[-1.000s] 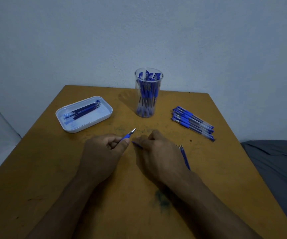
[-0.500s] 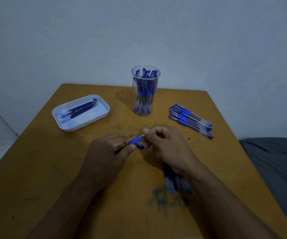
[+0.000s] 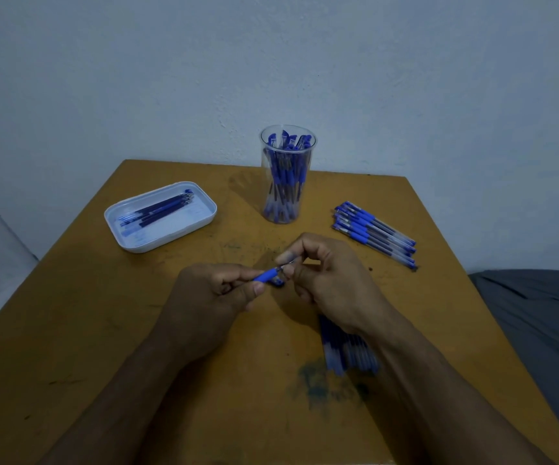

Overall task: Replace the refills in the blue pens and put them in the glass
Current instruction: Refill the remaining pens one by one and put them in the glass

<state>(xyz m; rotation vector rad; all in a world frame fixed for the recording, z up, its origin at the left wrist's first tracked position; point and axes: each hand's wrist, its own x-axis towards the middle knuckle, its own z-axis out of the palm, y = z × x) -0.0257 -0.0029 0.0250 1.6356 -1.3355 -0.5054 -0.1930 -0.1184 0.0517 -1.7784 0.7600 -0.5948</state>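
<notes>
My left hand (image 3: pixel 211 297) grips a blue pen (image 3: pixel 266 275) by its blue grip section, tip pointing right. My right hand (image 3: pixel 332 280) pinches the pen's metal tip end between thumb and fingers. Both hands meet over the table's middle. A clear glass (image 3: pixel 287 176) holding several blue pens stands at the back centre. A white tray (image 3: pixel 160 218) with several dark refills lies at the back left. Several blue pens (image 3: pixel 374 231) lie in a row at the back right. A blurred bunch of pens (image 3: pixel 347 349) shows beneath my right wrist.
The brown table (image 3: pixel 103 330) carries a dark ink stain (image 3: pixel 325 387) near my right forearm. A pale wall rises behind the table. Grey fabric (image 3: pixel 540 313) lies off the table's right edge.
My right hand left the table and came up to the pen tip. My left hand shifted slightly right, and the two hands joined on the pen. The pens under my right wrist now show.
</notes>
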